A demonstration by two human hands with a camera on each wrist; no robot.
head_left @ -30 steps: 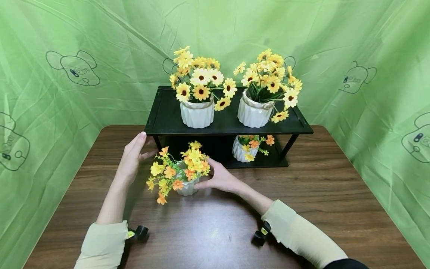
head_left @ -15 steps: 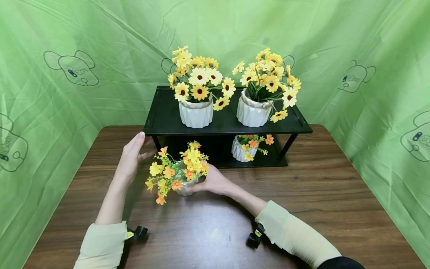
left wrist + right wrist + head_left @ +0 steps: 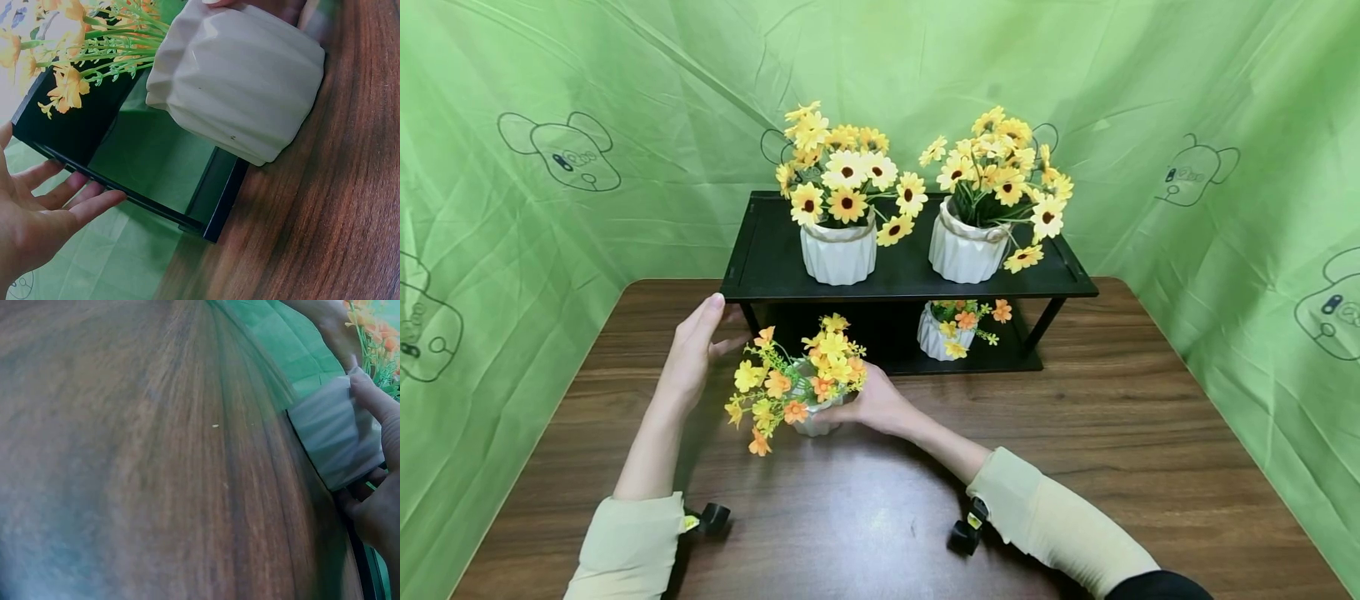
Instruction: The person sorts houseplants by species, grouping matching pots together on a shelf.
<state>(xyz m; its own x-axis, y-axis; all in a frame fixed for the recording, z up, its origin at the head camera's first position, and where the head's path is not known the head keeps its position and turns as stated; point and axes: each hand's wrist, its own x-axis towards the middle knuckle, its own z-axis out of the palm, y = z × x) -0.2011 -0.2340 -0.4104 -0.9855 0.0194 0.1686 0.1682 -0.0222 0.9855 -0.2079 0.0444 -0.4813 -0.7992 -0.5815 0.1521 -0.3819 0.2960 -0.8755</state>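
In the head view my right hand (image 3: 882, 404) holds a white fluted flowerpot (image 3: 814, 425) with yellow and orange artificial flowers (image 3: 831, 354), its thumb across the front. The pot (image 3: 240, 84) looks close to the table in the left wrist view. The right wrist view shows my right thumb (image 3: 374, 397) on the pot's side and fingers low behind it. At the left end of a black two-tier shelf (image 3: 902, 279), my left hand (image 3: 691, 358) touches the frame. Its fingers (image 3: 94, 203) are extended along the shelf's end, thumb at the top board's front corner.
Two white pots of yellow daisies, one left (image 3: 839, 254) and one right (image 3: 967, 250), stand on the top tier. A smaller pot (image 3: 942, 337) with orange and yellow flowers sits on the lower tier's right. Green cloth (image 3: 880, 50) surrounds the wooden table (image 3: 1120, 467).
My right hand has shifted slightly left and closed further around the flowerpot, its thumb now across the front. The pot moved barely at all. My left hand stays at the shelf's corner.
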